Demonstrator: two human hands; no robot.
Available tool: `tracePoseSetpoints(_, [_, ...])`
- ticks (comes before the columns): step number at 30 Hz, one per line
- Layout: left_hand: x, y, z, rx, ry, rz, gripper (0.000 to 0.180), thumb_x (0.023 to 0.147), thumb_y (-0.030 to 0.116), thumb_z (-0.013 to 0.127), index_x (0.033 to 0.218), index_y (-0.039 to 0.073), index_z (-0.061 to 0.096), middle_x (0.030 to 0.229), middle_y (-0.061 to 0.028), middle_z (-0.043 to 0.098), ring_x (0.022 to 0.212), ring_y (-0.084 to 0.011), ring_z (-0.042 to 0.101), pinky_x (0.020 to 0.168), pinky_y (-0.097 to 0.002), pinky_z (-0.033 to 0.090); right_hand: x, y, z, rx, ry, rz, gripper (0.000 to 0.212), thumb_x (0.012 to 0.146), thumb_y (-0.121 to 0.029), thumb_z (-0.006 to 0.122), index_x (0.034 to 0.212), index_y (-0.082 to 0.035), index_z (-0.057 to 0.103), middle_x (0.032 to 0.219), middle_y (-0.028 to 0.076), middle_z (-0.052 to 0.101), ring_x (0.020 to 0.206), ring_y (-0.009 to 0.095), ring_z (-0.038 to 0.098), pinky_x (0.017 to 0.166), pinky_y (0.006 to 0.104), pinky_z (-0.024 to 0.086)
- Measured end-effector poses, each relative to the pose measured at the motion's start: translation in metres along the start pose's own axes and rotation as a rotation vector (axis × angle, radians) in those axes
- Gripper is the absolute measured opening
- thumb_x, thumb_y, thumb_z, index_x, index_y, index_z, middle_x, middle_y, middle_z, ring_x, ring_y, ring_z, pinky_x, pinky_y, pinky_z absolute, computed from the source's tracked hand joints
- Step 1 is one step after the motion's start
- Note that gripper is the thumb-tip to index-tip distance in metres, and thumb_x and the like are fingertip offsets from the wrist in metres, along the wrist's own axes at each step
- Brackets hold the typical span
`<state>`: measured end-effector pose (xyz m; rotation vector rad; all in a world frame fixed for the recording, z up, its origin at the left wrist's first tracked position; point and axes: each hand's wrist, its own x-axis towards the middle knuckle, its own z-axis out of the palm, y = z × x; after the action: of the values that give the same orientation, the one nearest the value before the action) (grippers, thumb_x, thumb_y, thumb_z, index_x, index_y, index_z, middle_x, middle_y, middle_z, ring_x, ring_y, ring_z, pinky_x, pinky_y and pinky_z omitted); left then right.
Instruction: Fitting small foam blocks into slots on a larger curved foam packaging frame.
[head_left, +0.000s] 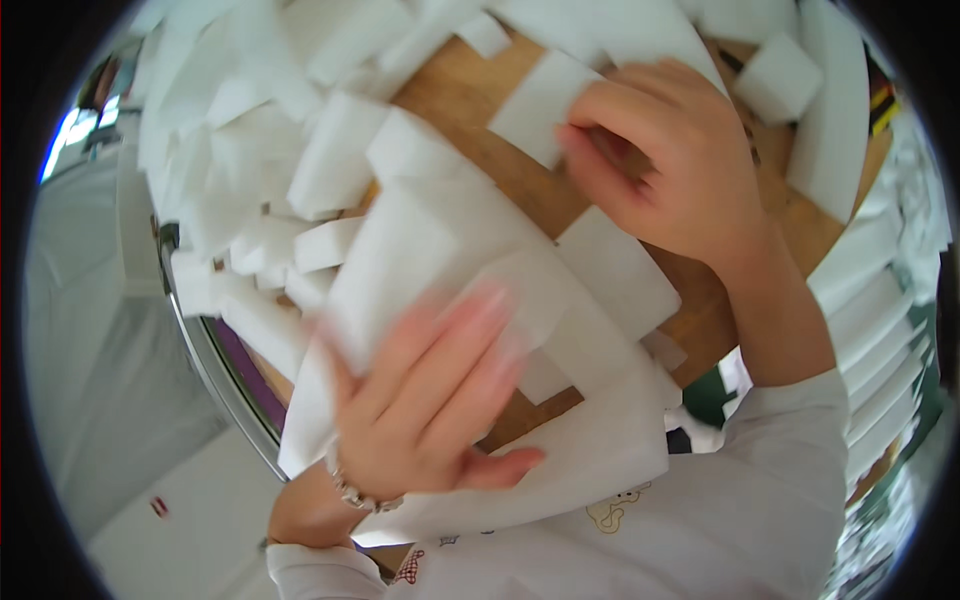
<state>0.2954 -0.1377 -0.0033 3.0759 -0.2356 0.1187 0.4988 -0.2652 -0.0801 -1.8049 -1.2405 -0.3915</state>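
My left hand is smeared by motion, its fingers stretched out and spread above a large white foam piece. This foam piece has a bent, frame-like form and lies close against my body; whether the hand touches it I cannot tell. My right hand is curled to the right of it, thumb and forefinger drawn together, and nothing shows between them. Just left of its fingertips lies a flat white foam square. Below that hand another flat foam piece rests on the brown wooden table.
Loose white foam blocks are heaped at the far left. A foam cube and a long foam strip lie at the far right. Stacked foam sheets line the right side. A metal rail edges the left.
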Motion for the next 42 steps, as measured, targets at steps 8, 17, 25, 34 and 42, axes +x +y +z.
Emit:
tracePoseSetpoints(8, [0.008, -0.006, -0.006, -0.18, -0.045, 0.149, 0.083, 0.083, 0.046, 0.058, 0.149, 0.004, 0.032, 0.158, -0.0078, 0.028, 0.147, -0.0191, 0.024, 0.12, -0.049, 0.012, 0.004, -0.004, 0.001, 0.042, -0.076, 0.044, 0.009, 0.073, -0.001, 0.066, 0.076, -0.007, 0.061, 0.064, 0.0, 0.055, 0.058, 0.017, 0.044, 0.063, 0.0273, 0.04])
tracePoseSetpoints(17, [0.013, 0.0, 0.009, -0.422, 0.441, 0.233, 0.079, 0.081, 0.039, 0.059, 0.146, 0.001, 0.033, 0.156, -0.0128, 0.029, 0.144, -0.0226, 0.028, 0.121, -0.0474, 0.009, 0.015, -0.014, -0.025, 0.215, -0.127, 0.29, 0.013, 0.079, 0.003, 0.063, 0.09, -0.001, 0.066, 0.075, 0.001, 0.061, 0.068, 0.013, 0.05, 0.065, 0.0239, 0.042])
tracePoseSetpoints(25, [-0.031, -0.007, -0.005, -0.278, 0.629, 0.142, 0.065, 0.084, 0.028, 0.062, 0.142, 0.009, 0.041, 0.151, -0.0154, 0.034, 0.139, -0.0243, 0.036, 0.119, -0.0501, 0.016, 0.114, -0.121, -0.011, 0.006, -0.529, -0.114, 0.023, 0.083, 0.003, 0.059, 0.104, -0.003, 0.066, 0.085, 0.003, 0.063, 0.077, 0.014, 0.055, 0.072, 0.0251, 0.044])
tracePoseSetpoints(34, [-0.207, 0.006, -0.086, -0.082, 0.85, 0.021, 0.029, 0.085, 0.014, 0.062, 0.114, 0.012, 0.059, 0.128, -0.0084, 0.056, 0.117, -0.0198, 0.054, 0.112, -0.0536, 0.032, 0.158, -0.251, 0.143, 0.286, -0.795, -0.383, 0.059, 0.081, -0.008, 0.065, 0.137, -0.013, 0.049, 0.114, 0.009, 0.061, 0.102, 0.022, 0.057, 0.092, 0.0329, 0.046])
tracePoseSetpoints(42, [-0.361, 0.029, -0.086, -0.067, 0.997, -0.496, 0.019, 0.073, -0.001, 0.067, 0.091, 0.006, 0.067, 0.094, -0.0079, 0.07, 0.089, -0.0194, 0.064, 0.094, -0.0443, 0.05, 0.154, -0.31, 0.324, -0.232, -0.886, -0.729, 0.077, 0.076, -0.018, 0.072, 0.145, -0.021, 0.04, 0.143, 0.011, 0.045, 0.128, 0.029, 0.045, 0.106, 0.0433, 0.038])
